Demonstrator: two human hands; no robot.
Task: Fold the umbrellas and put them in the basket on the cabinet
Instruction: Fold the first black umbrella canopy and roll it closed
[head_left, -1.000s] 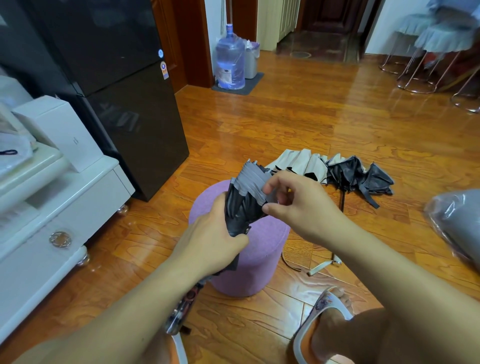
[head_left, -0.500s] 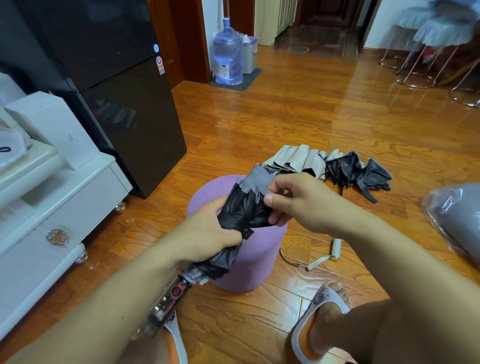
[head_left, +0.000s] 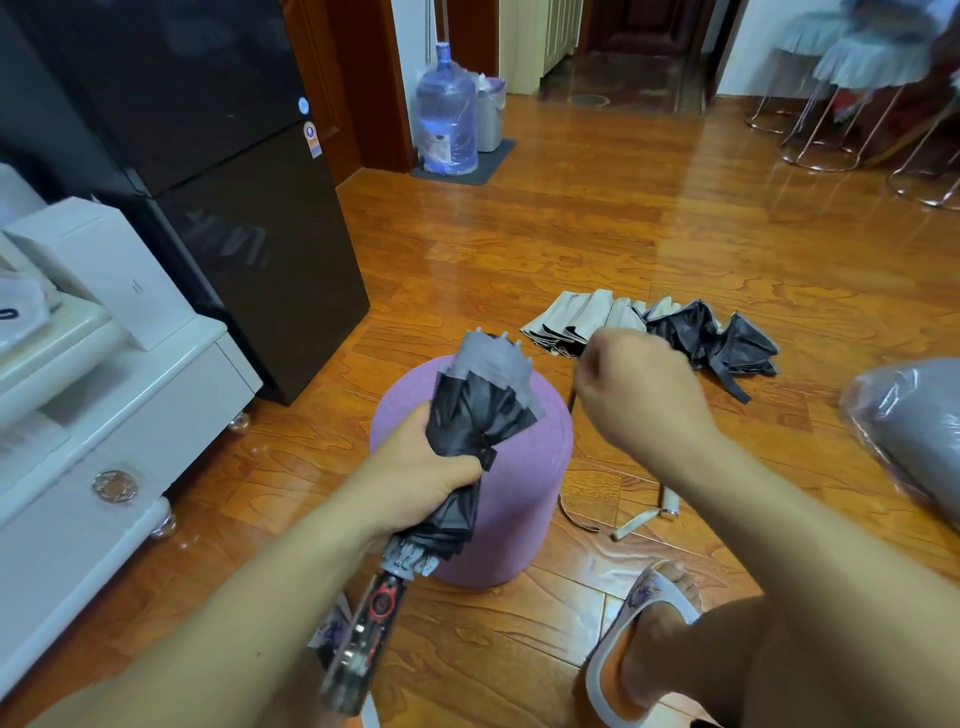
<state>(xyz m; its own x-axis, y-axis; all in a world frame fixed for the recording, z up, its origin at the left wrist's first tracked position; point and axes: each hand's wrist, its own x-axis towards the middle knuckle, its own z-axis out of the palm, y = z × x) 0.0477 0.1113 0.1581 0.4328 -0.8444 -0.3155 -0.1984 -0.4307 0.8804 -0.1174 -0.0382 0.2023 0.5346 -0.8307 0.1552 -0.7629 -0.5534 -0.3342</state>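
Wooden flooring spread beyond my fingers; my left hand gripped the half-gathered grey umbrella over the purple stool, its handle pointing back at me; my right hand, curled, pinched what looked like its strap; just past it the second umbrella lay unfolded; neither was stowed, no basket visible.

Wood floor — stool, umbrella (unfolded)
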